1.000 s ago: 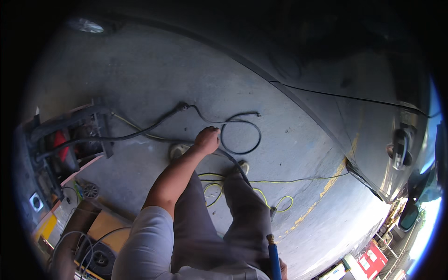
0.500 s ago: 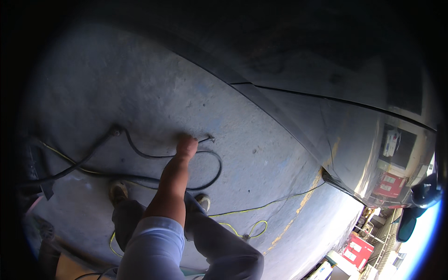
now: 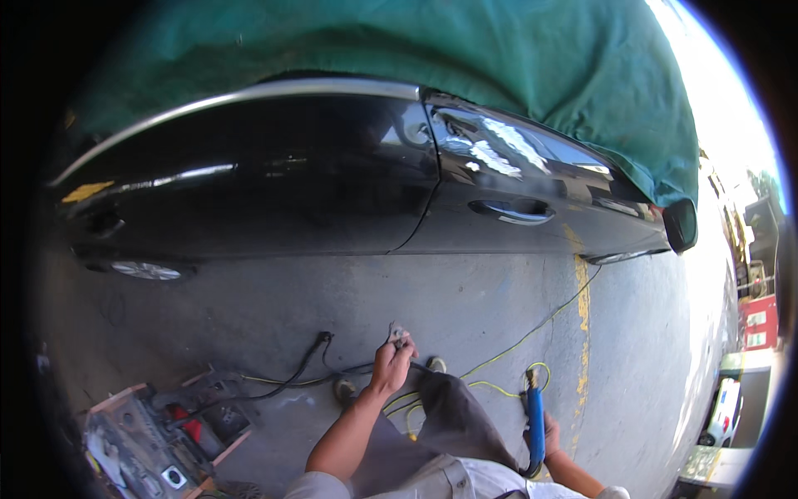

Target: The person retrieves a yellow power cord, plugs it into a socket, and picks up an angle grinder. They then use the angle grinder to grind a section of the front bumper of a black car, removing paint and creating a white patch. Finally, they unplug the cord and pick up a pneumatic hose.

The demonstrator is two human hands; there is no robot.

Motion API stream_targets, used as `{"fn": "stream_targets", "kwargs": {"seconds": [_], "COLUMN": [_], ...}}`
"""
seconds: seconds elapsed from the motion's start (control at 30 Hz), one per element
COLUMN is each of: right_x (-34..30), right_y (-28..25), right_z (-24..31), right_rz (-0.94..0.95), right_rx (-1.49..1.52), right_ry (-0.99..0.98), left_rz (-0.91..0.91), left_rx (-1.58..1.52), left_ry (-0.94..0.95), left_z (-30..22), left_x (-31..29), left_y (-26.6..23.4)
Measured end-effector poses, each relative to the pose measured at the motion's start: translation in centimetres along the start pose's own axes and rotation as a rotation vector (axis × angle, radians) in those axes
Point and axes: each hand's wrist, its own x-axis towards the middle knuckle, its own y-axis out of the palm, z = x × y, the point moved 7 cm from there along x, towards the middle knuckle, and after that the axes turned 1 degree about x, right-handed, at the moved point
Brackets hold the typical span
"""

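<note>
My left hand (image 3: 392, 366) is closed around a small metal clamp-like end (image 3: 397, 333) held up in front of me. A black cable (image 3: 353, 368) runs from near that hand toward the left; just where it joins is hidden. Lower right, my right hand (image 3: 553, 436) is wrapped round a long blue cylindrical tool (image 3: 536, 428), held nearly upright in view. Its upper end is dark and narrow, and a black curved part shows at its lower end.
Across from me stands a dark car (image 3: 316, 183) with a green cover (image 3: 399, 37) over its top. A wooden box of tools (image 3: 125, 399) sits at lower left. Yellow-green cord (image 3: 519, 343) trails over the concrete floor near my feet. A red cabinet (image 3: 759, 323) stands far right.
My left hand has come up from near the floor with the metal cable end. My view has risen to the car's side, and my right hand with the blue tool now shows.
</note>
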Motion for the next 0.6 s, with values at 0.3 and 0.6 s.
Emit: {"fn": "stream_targets", "kwargs": {"seconds": [0.3,0.6], "right_x": [1.7,12.7], "right_y": [-11.4,-15.8], "right_z": [15.2,19.1], "right_rz": [-0.539,-0.391], "right_rx": [0.172,0.323], "right_ry": [-0.518,-0.613], "left_rz": [0.052,-0.248], "left_rx": [0.184,0.12], "left_ry": [0.433,0.361], "left_z": [-23.7,-25.0], "left_x": [-7.7,4.1], "left_y": [9.6,11.9]}}
